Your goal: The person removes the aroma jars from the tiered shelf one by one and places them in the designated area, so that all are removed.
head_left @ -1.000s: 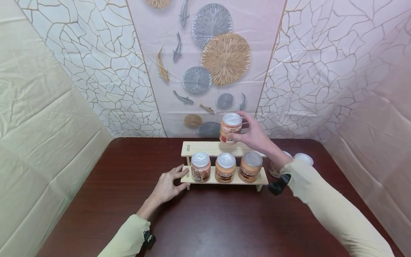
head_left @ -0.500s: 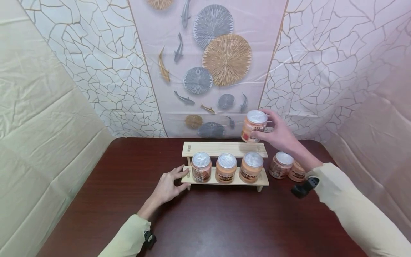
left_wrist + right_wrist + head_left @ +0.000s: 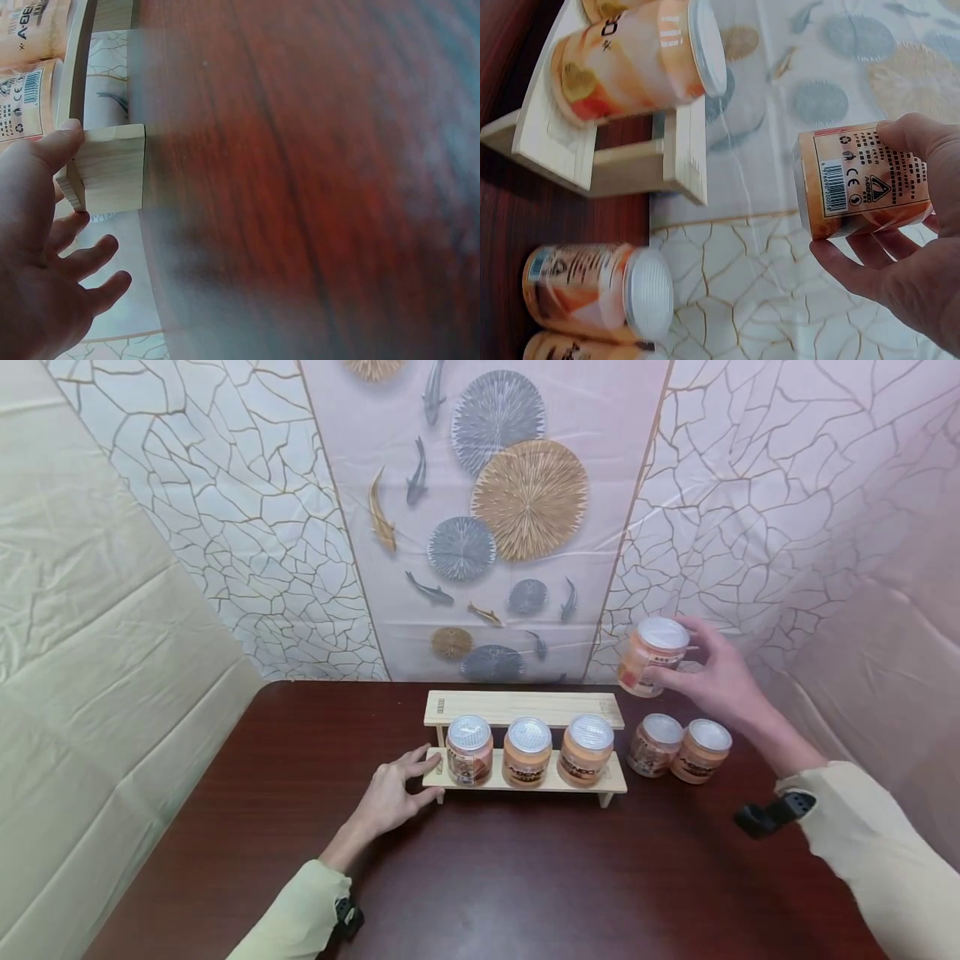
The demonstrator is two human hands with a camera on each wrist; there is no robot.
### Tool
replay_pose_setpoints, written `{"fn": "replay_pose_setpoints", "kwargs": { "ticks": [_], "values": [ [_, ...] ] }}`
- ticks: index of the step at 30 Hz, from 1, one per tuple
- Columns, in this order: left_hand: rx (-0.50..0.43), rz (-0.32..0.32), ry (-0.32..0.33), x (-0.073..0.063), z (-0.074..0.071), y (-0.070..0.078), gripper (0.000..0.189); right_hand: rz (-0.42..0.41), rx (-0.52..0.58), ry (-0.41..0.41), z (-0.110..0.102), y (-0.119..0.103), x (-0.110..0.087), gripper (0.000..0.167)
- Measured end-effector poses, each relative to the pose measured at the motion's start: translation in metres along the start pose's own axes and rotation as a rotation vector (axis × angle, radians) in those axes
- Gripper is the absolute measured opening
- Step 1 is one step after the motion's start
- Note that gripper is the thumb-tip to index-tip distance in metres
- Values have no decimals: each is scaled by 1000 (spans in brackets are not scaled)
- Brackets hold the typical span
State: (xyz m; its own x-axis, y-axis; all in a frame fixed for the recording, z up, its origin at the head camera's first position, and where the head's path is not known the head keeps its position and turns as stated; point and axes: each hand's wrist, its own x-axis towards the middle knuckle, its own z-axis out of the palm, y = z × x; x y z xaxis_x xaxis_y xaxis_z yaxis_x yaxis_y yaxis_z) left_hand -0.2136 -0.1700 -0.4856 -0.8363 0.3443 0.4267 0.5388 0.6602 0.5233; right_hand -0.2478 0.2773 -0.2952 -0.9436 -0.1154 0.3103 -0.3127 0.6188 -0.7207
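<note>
In the head view, my right hand (image 3: pixel 720 677) grips an orange jar (image 3: pixel 652 658) with a silvery lid, up in the air right of the two-tier wooden rack (image 3: pixel 517 708). Its barcode label (image 3: pixel 866 180) faces the right wrist camera. My left hand (image 3: pixel 390 793) pinches the left end of the rack's lower shelf; in the left wrist view the thumb (image 3: pixel 60 146) lies on the shelf's edge. Three similar jars stand along that lower shelf: a left jar (image 3: pixel 469 752), a middle jar (image 3: pixel 527 753) and a right jar (image 3: pixel 586 752). Nothing stands on the upper shelf.
Two more jars stand side by side on the dark red table (image 3: pixel 495 868), a nearer-rack jar (image 3: pixel 655 746) and an outer jar (image 3: pixel 701 752), below the raised right hand. A patterned cloth (image 3: pixel 517 610) hangs behind the table, with plain cloth at both sides.
My right hand has carried the jar rightward, from above the upper shelf to above the two table jars, which the arm no longer covers. My left hand stays at the rack.
</note>
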Motion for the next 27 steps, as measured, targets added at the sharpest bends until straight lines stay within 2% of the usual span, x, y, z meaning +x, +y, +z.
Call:
{"fn": "replay_pose_setpoints", "kwargs": {
  "ticks": [7,15,27],
  "values": [
    [14,-3,-7,0,0,0,52,34,-55,50,-21,15,-13,84],
    [32,-2,-9,0,0,0,53,63,-60,100,-40,36,-26,82],
    [24,0,-5,0,-3,3,53,95,-93,134,-65,72,-46,77]
  ]
}}
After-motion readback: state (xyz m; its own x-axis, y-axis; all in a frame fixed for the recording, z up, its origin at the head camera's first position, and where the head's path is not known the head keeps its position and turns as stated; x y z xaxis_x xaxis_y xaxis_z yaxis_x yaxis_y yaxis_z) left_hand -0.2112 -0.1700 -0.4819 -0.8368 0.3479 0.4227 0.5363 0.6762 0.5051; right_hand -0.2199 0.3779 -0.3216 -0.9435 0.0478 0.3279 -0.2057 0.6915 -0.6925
